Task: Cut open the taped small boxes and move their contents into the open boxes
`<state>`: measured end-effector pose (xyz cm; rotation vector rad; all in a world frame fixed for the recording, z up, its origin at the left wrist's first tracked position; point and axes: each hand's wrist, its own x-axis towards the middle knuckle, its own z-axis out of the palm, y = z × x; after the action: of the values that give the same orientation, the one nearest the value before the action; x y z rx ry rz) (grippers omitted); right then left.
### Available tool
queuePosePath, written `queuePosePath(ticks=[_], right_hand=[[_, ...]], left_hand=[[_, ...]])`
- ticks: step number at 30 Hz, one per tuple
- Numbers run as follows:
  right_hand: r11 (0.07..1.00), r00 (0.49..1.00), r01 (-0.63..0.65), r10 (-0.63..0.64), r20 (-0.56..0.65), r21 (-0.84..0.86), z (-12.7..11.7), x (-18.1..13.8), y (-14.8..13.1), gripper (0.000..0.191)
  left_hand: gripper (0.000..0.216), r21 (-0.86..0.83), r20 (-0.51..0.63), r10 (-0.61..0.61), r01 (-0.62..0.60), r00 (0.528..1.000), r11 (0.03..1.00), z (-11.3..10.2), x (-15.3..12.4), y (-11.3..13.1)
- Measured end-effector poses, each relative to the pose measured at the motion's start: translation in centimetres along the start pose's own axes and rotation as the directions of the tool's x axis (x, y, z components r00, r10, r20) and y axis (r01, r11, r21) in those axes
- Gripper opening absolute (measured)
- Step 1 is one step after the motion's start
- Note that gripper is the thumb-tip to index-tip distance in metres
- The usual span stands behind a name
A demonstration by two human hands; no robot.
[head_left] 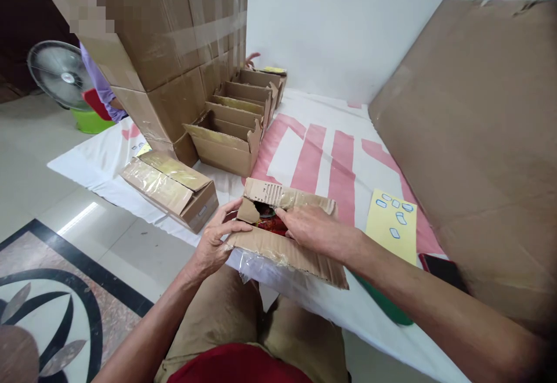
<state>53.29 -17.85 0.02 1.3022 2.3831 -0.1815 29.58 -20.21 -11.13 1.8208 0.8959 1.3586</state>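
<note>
At the near edge of the striped sheet (331,156) on the floor, the left hand (214,242) grips the small cardboard box (285,249) by its left flap, while the right hand (311,229) presses flat, fingers together, into its open top.

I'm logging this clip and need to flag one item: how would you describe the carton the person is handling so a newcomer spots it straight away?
Start from the white sheet with red stripes spread over the floor and follow it to its near edge. There the small cardboard carton sits between the left hand and right hand. Unlike the row of open cartons farther back and the closed carton to its left, something red shows through its top opening.
</note>
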Motion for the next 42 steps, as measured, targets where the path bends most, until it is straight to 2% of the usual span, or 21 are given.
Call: queuePosePath(ticks=[2, 4, 5, 6, 9, 11, 14, 17, 20, 22, 24, 26, 28, 31, 33, 34, 35, 37, 38, 40, 42], right_hand=[[0.993, 0.988, -0.057, 0.042, -0.147, -0.102, 0.1, -0.8, -0.8, 0.048], [0.976, 0.945, -0.154, 0.100, -0.310, -0.154, 0.0, -1.7, -0.9, 0.055], [0.972, 0.932, -0.179, 0.117, -0.343, -0.155, 0.0, -2.0, -0.7, 0.054], [0.976, 0.939, -0.166, 0.112, -0.326, -0.141, 0.0, -2.2, -0.3, 0.048], [1.000, 0.993, -0.001, 0.000, -0.119, -0.010, 0.2, -1.1, 1.1, 0.031], [0.994, 0.996, 0.077, -0.072, -0.052, 0.083, 0.7, 0.5, 1.4, 0.033], [0.991, 0.993, 0.079, -0.069, -0.094, 0.109, 1.3, 3.0, 0.8, 0.031], [0.993, 0.990, 0.053, -0.037, -0.136, 0.110, 0.9, 4.0, 0.3, 0.030], [0.992, 0.982, -0.007, 0.030, -0.187, 0.124, -0.4, 2.6, 1.2, 0.026], [0.969, 0.951, -0.043, 0.114, -0.289, 0.243, -1.1, 0.7, 2.3, 0.026], [0.871, 0.888, 0.009, 0.219, -0.404, 0.492, -1.6, -1.4, 3.5, 0.024], [0.685, 0.835, 0.123, 0.319, -0.448, 0.718, -1.9, -3.2, 4.7, 0.021], [0.536, 0.825, 0.184, 0.371, -0.426, 0.824, -2.4, -4.7, 5.9, 0.018], [0.443, 0.834, 0.244, 0.358, -0.420, 0.863, -3.7, -6.6, 6.9, 0.018], [0.496, 0.822, 0.285, 0.313, -0.475, 0.820, -4.9, -7.7, 6.8, 0.018], [0.578, 0.800, 0.283, 0.298, -0.521, 0.765, -5.6, -8.2, 6.4, 0.018], [0.688, 0.763, 0.259, 0.285, -0.581, 0.678, -6.2, -8.6, 5.7, 0.018], [0.902, 0.655, 0.140, 0.225, -0.721, 0.408, -7.1, -9.1, 3.9, 0.021], [0.964, 0.611, 0.061, 0.169, -0.773, 0.259, -7.4, -9.2, 2.9, 0.024], [0.998, 0.575, -0.059, 0.043, -0.817, 0.011, -7.5, -8.9, 0.9, 0.032], [0.985, 0.577, -0.093, -0.064, -0.815, -0.142, -7.0, -8.5, -0.6, 0.037]], left_hand=[[0.015, 0.006, 0.005, -0.016, 0.016, 1.000, 1.000, -0.3, 0.2, -0.1], [0.016, 0.004, 0.008, -0.028, 0.028, 1.000, 1.000, -0.5, 0.2, -0.1], [0.016, 0.002, 0.011, -0.035, 0.035, 0.999, 0.999, -0.6, 0.3, 0.0], [0.017, 0.000, 0.014, -0.045, 0.045, 0.999, 0.999, -0.7, 0.3, 0.1], [0.020, -0.001, 0.022, -0.075, 0.075, 0.997, 0.997, -0.9, 0.4, 0.3], [0.022, 0.002, 0.032, -0.087, 0.087, 0.996, 0.996, -1.0, 0.6, 0.5], [0.025, 0.012, 0.035, -0.102, 0.102, 0.994, 0.995, -1.0, 0.8, 0.6], [0.021, 0.040, 0.000, -0.096, 0.096, 0.995, 0.995, -0.8, 1.0, 0.7], [0.014, 0.091, -0.072, -0.086, 0.093, 0.994, 0.991, -0.4, 1.4, 1.1], [0.017, 0.117, -0.098, -0.109, 0.120, 0.989, 0.986, -0.1, 1.7, 1.5], [0.018, 0.127, -0.089, -0.139, 0.150, 0.986, 0.981, 0.0, 2.0, 1.8], [0.019, 0.107, -0.056, -0.160, 0.165, 0.986, 0.980, -0.3, 2.3, 1.9], [0.033, 0.039, -0.043, -0.168, 0.169, 0.985, 0.985, -1.1, 2.7, 2.3], [0.061, -0.075, -0.106, -0.136, 0.128, 0.985, 0.989, -2.9, 3.8, 4.2], [0.060, -0.086, -0.128, -0.135, 0.125, 0.982, 0.988, -3.6, 5.1, 6.5], [0.056, -0.089, -0.121, -0.162, 0.152, 0.979, 0.984, -3.6, 5.8, 7.8], [0.054, -0.113, -0.103, -0.207, 0.195, 0.973, 0.974, -3.4, 6.5, 9.1], [0.059, -0.265, -0.027, -0.320, 0.302, 0.947, 0.916, -2.4, 7.7, 11.3], [0.064, -0.374, 0.034, -0.372, 0.357, 0.928, 0.856, -1.7, 8.2, 12.1], [0.071, -0.560, 0.175, -0.423, 0.443, 0.889, 0.700, -0.2, 8.9, 13.0], [0.066, -0.648, 0.248, -0.434, 0.481, 0.866, 0.591, 1.2, 9.1, 13.2]])
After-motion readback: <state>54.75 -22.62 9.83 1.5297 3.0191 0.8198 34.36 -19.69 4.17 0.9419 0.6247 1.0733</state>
